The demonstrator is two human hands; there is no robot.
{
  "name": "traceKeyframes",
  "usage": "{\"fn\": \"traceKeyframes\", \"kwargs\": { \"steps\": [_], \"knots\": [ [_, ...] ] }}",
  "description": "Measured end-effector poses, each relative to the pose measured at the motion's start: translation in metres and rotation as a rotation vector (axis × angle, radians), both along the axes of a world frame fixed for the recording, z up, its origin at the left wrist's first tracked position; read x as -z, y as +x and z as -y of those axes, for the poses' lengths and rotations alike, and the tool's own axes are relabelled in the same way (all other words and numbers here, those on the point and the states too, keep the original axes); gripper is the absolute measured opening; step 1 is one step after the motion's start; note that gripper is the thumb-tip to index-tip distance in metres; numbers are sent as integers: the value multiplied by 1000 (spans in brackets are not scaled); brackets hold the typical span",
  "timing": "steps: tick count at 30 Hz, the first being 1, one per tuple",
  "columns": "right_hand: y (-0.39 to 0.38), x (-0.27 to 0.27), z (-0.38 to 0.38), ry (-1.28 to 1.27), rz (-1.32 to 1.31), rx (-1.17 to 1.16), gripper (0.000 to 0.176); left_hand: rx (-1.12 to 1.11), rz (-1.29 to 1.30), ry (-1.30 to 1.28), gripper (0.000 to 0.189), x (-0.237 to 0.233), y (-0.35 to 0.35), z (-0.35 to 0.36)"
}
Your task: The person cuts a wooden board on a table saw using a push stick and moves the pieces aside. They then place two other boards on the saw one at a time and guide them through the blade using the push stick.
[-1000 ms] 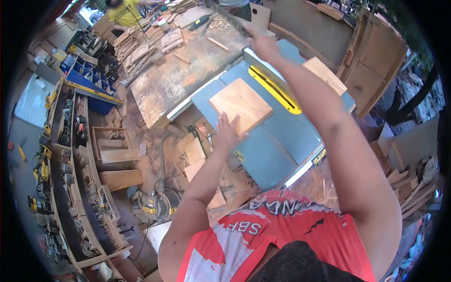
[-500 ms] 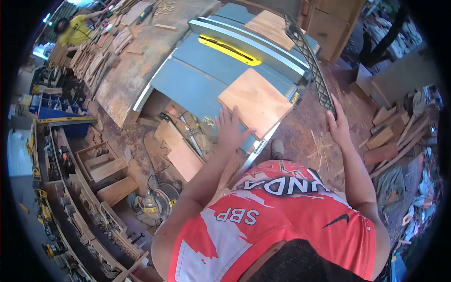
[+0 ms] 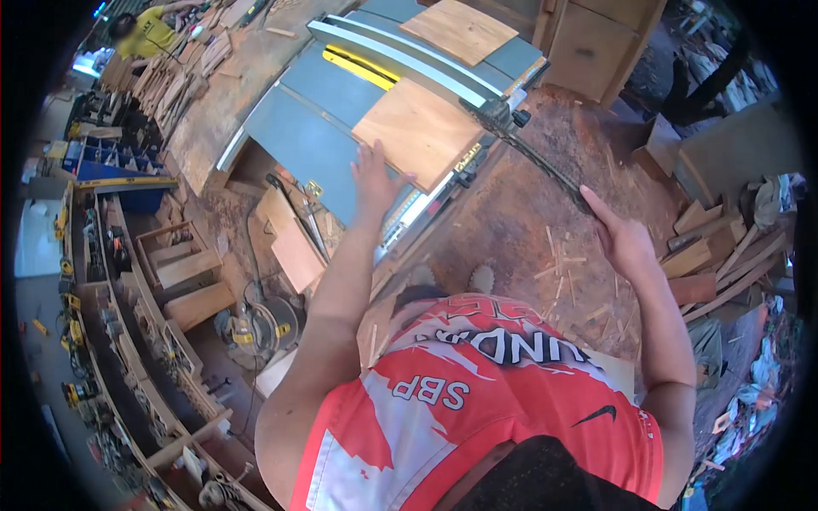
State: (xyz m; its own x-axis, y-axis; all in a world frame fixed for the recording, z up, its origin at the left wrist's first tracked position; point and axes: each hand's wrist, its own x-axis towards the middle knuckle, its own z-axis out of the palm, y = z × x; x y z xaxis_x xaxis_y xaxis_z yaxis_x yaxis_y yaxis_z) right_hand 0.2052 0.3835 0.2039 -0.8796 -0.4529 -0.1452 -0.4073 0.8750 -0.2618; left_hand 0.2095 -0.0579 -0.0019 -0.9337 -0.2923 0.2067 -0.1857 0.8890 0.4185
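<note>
A flat wooden board [image 3: 419, 132] lies on the blue-grey table saw top [image 3: 294, 140], beside the yellow blade insert [image 3: 362, 68], part of which it covers. My left hand [image 3: 375, 186] is at the board's near left corner, fingers spread along one edge and the thumb at the front edge. In my right hand [image 3: 626, 243] is a long black latticed stick [image 3: 545, 163], gripped at its near end with the index finger stretched along it. Its far end overlaps the near end of the saw's fence [image 3: 409, 55].
A second board [image 3: 460, 32] rests beyond the fence. Wood offcuts [image 3: 294, 251] and a circular power tool [image 3: 264, 328] lie left of the saw. Scrap strips [image 3: 558, 268] litter the floor. A person in yellow [image 3: 146, 32] is at the far-left workbench [image 3: 226, 89].
The view has shifted, and the saw appears further left. The board has slid nearer the fence with my left hand along it. The stick has swung lower and now shows its narrow side.
</note>
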Motion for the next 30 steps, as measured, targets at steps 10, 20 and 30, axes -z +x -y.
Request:
{"fn": "traceKeyframes", "kwargs": {
  "steps": [10,20,30],
  "knots": [
    [-25,-25,23,322,58,-111,62,-85,79,94,106,-26,22,-41],
    [-46,-20,52,312,33,-166,61,-93,85,127,107,-17,1,-8],
    [-50,-36,87,421,135,-96,72,-51,4,121,100,-13,-5,12]
  ]
}}
